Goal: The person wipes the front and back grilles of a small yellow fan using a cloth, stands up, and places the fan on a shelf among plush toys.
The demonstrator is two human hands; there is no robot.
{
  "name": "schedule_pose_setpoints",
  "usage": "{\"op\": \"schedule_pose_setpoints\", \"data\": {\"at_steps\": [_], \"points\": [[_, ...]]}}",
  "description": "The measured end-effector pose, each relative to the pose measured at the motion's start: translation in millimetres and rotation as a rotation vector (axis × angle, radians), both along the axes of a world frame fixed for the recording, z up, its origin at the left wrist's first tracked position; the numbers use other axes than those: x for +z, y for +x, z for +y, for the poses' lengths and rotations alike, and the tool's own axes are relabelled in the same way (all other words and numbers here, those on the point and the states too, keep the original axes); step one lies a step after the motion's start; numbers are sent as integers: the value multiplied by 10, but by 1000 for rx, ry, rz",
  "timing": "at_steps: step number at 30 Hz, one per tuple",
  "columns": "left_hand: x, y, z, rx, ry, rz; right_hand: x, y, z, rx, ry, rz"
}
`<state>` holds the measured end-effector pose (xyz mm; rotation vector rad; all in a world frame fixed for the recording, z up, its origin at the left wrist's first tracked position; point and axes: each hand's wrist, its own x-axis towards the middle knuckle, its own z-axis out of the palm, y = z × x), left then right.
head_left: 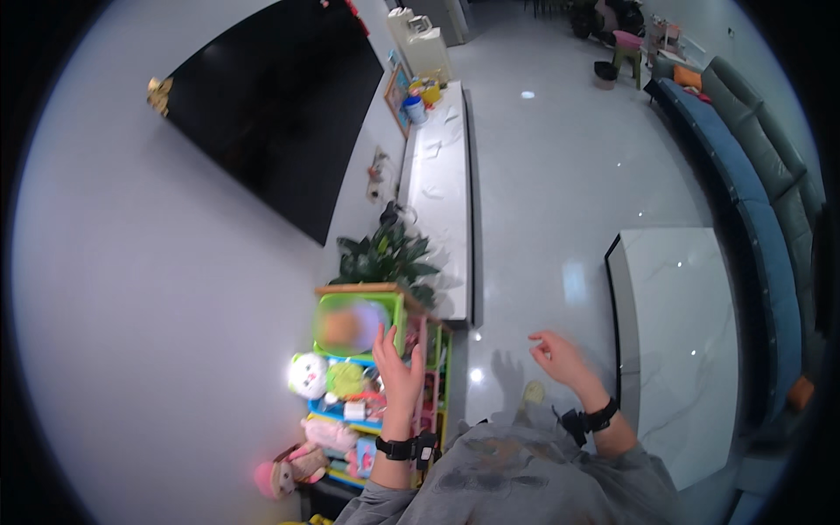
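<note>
My left hand (398,372) is held over a toy shelf (444,367), its fingers stretched and apart with nothing in them. Just beyond its fingertips is a green bin (401,313) whose contents are blurred. Beside the hand lie a white cat plush (308,375) and a yellow-green toy (346,380). A pink plush (330,433) sits lower on the shelf. Over the floor, left of the marble-look table, my right hand (557,354) hangs in the air. Its fingers are loosely bent and apart, holding nothing. Both wrists wear black straps.
A potted plant (385,258) stands behind the shelf, by a long white cabinet (442,192). A large black television (280,105) is on the left wall. To the right are a white marble-look table (682,324) and a blue-grey sofa (752,219). A stool (627,59) stands far off.
</note>
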<state>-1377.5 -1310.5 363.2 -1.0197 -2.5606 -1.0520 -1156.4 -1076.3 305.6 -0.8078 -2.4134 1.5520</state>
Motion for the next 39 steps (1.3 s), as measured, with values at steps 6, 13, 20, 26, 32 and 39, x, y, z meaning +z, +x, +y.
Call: {"op": "schedule_pose_setpoints", "data": {"at_steps": [6, 13, 20, 26, 32, 39], "points": [[55, -163, 1395, -49, 0, -36, -64, 122, 1087, -140, -64, 54], [-116, -826, 2756, -77, -70, -18, -294, -274, 2439, -188, -85, 60], [-292, -1841, 4642, -88, 11, -107, -77, -747, 4312, -319, 22, -33], [-177, -2368, 6691, -374, 57, -179, 104, -991, 5870, -508, 95, -69], [-422, -2486, 8607, -591, 30, -218, -232, -912, 7359, -688, 81, -48], [-306, -2822, 10694, -571, 6, -189, -268, -1039, 9608, -727, 145, 10]]}}
